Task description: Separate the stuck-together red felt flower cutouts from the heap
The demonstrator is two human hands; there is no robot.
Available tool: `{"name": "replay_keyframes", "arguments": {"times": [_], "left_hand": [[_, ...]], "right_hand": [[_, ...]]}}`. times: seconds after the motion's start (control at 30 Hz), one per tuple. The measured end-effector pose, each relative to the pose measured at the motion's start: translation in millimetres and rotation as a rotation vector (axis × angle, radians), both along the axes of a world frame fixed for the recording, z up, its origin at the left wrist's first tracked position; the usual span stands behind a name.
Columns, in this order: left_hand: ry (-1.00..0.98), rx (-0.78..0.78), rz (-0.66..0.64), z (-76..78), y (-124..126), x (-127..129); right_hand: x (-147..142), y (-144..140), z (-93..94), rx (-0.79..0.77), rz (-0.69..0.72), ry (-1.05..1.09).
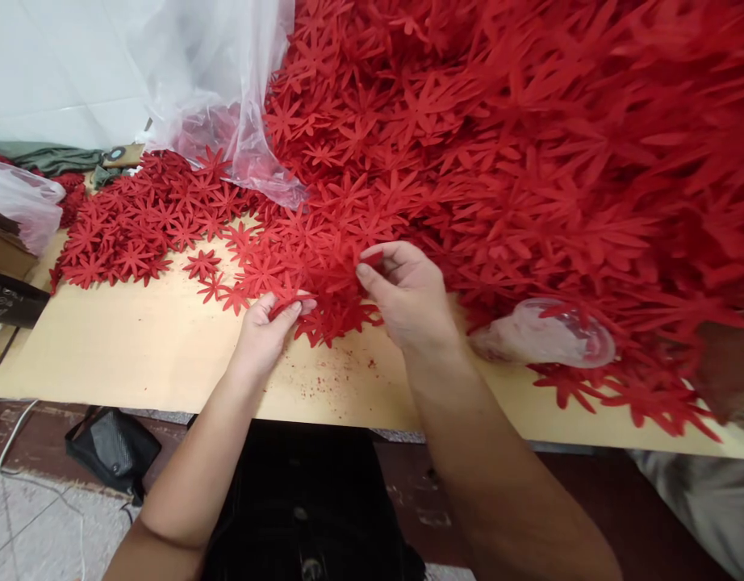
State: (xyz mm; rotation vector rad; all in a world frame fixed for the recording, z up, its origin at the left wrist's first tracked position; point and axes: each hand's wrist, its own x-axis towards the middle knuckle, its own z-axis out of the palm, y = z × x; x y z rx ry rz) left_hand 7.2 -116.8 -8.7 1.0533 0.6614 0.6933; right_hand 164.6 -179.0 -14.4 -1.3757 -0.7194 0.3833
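Observation:
A red flower-shaped cutout (286, 303) is pinched between the thumb and fingers of my left hand (264, 332), low over the table (184, 355). To its right, my right hand (413, 300) is closed with thumb and forefinger together, and a bit of red material (372, 259) shows at the fingertips. Whether that bit is a whole cutout or a fragment I cannot tell. Beyond both hands rises a large heap of red flower-shaped cutouts (445, 161), some of them right beneath the fingers.
A clear plastic cup (547, 332) with whitish contents lies on its side right of my right arm. A translucent plastic bag (227, 105) hangs over the heap, with a smaller cutout pile (135, 226) at left. Red crumbs (336, 379) dot the table. A black pouch (113, 452) lies below.

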Motion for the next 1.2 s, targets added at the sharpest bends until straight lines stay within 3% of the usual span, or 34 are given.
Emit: {"name": "replay_keyframes", "arguments": {"times": [0.13, 0.27, 0.43, 0.67, 0.9, 1.1, 1.2], "left_hand": [[-0.009, -0.037, -0.012, 1.3, -0.8, 2.3], [-0.001, -0.042, 0.026, 5.3, -1.7, 1.3], [0.036, -0.042, -0.018, 4.2, -1.5, 2.1], [0.019, 0.046, 0.071, -1.6, 1.7, 7.4], [0.057, 0.147, 0.046, 1.8, -4.6, 12.4], [0.036, 0.139, 0.227, 0.0, 13.0, 2.4], [0.026, 0.141, 0.227, 0.8, 19.0, -0.4]], "right_hand": [[-13.0, 2.5, 0.4, -0.025, 0.076, 0.09], [-21.5, 4.0, 2.1, -0.046, 0.039, 0.078], [-26.0, 3.8, 4.2, -0.053, 0.029, 0.063], [-29.8, 6.3, 3.6, -0.013, 0.233, 0.189], [-37.8, 4.1, 9.1, -0.016, 0.279, 0.161], [-16.7, 0.8, 1.0, -0.002, 0.127, 0.205], [-1.5, -0.3, -5.0, 0.002, 0.047, 0.151]]}}
